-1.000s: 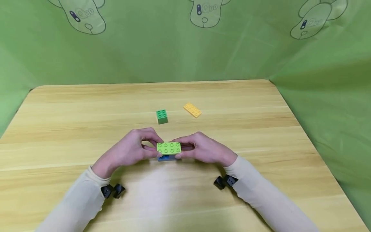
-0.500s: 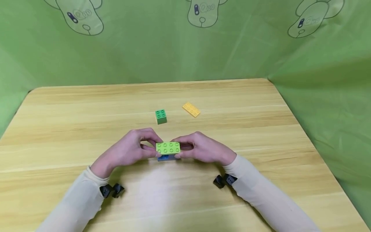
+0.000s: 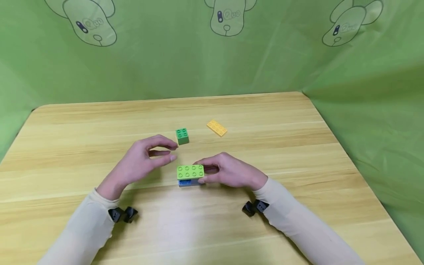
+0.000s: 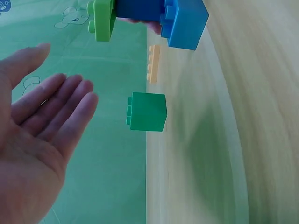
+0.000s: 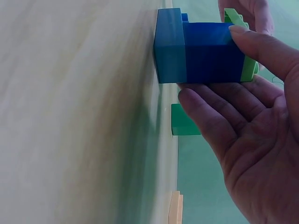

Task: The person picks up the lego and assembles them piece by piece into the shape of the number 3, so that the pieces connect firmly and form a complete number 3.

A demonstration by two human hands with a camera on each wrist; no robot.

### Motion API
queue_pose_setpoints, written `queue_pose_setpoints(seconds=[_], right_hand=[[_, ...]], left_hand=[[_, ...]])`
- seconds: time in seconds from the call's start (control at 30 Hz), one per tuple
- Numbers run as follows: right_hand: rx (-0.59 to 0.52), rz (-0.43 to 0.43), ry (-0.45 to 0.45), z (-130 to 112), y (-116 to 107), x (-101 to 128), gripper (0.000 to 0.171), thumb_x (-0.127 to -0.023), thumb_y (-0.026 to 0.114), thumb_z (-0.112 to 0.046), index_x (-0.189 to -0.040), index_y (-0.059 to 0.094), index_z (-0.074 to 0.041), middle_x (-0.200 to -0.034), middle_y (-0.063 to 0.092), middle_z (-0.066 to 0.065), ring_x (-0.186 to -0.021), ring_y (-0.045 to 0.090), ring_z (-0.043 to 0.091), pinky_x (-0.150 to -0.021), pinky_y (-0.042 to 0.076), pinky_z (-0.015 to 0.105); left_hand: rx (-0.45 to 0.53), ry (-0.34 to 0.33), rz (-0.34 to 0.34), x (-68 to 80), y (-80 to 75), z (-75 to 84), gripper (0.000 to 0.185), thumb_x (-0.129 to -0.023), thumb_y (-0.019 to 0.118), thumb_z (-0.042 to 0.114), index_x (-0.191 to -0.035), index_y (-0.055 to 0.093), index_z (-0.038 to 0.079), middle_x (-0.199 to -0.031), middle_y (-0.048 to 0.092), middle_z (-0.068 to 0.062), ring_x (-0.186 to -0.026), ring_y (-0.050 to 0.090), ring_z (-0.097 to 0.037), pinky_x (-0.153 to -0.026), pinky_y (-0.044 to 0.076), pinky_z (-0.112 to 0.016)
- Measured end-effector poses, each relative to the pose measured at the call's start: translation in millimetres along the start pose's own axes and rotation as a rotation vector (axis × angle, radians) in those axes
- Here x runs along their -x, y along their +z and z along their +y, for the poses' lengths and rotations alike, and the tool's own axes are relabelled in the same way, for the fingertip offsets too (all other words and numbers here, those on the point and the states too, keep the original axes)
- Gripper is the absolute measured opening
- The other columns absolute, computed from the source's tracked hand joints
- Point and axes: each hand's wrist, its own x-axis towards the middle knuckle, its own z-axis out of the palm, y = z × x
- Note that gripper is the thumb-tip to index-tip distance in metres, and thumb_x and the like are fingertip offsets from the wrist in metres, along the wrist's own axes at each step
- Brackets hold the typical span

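Observation:
A lime green flat brick [image 3: 190,171] sits on top of blue bricks [image 3: 187,182], forming a small stack on the wooden table [image 3: 298,158]. My right hand [image 3: 207,170] grips this stack at its right end; in the right wrist view the thumb [image 5: 261,46] and fingers [image 5: 205,116] pinch the blue bricks [image 5: 201,53]. My left hand [image 3: 167,152] hovers open to the left of the stack, fingers relaxed, holding nothing. Its palm [image 4: 37,140] faces a dark green square brick [image 4: 147,112], which stands just beyond its fingertips [image 3: 182,136].
A yellow flat brick [image 3: 216,128] lies farther back, right of the dark green one. Green printed cloth [image 3: 212,55] hangs behind and to the right of the table. Bare wood lies to the left, right and front of the hands.
My left hand has let go of the stack and moved left and back toward the dark green brick, fingers opening. The right hand still holds the stack in place.

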Motion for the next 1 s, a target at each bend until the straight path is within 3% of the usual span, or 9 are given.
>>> queue_pose_setpoints(seconds=[0.17,0.3,0.5,0.67,1.0], right_hand=[[-0.011,-0.001,0.001,0.4,0.1,0.3,0.042,-0.092,0.072,-0.023,-0.131,0.063,-0.011,-0.115,0.068,-0.008,-0.103,0.063,0.004,-0.093,0.051,0.027],[0.000,0.002,0.006,0.7,-0.1,0.6,0.042,-0.092,0.072,-0.024,-0.131,0.062,-0.011,-0.115,0.068,-0.008,-0.103,0.063,0.003,-0.093,0.051,0.027],[-0.001,0.004,-0.002,1.1,0.0,-0.4,0.042,-0.092,0.073,-0.024,-0.131,0.063,-0.011,-0.115,0.068,-0.009,-0.103,0.063,0.005,-0.093,0.051,0.027],[-0.013,0.005,0.020,0.8,0.4,-1.0,0.043,-0.091,0.073,-0.023,-0.131,0.063,-0.011,-0.117,0.068,-0.008,-0.104,0.063,0.005,-0.093,0.050,0.027],[0.027,-0.001,0.025,-0.5,-0.7,-2.1,0.044,-0.092,0.073,-0.025,-0.132,0.062,-0.011,-0.118,0.067,-0.008,-0.104,0.062,0.003,-0.094,0.050,0.025]], left_hand=[[-0.039,0.074,0.184,-6.1,1.1,-1.2,0.027,-0.091,0.073,0.015,-0.117,0.068,0.008,-0.118,0.064,-0.002,-0.114,0.058,-0.017,-0.098,0.049,-0.034],[-0.018,0.107,0.255,-12.9,1.7,-4.3,0.033,-0.090,0.074,0.010,-0.121,0.065,0.004,-0.122,0.062,-0.004,-0.117,0.055,-0.016,-0.102,0.045,-0.031],[0.049,0.121,0.294,-23.5,-0.3,-10.6,0.032,-0.089,0.072,0.003,-0.120,0.064,-0.002,-0.121,0.061,-0.008,-0.117,0.055,-0.019,-0.102,0.044,-0.029],[0.065,0.117,0.289,-30.8,-0.9,-15.9,0.033,-0.089,0.071,0.001,-0.120,0.063,-0.004,-0.122,0.060,-0.010,-0.118,0.054,-0.021,-0.103,0.044,-0.031],[-0.021,0.006,0.248,-39.8,-4.6,-20.4,0.041,-0.090,0.072,0.008,-0.128,0.058,-0.002,-0.129,0.057,-0.012,-0.123,0.051,-0.023,-0.104,0.043,-0.032]])
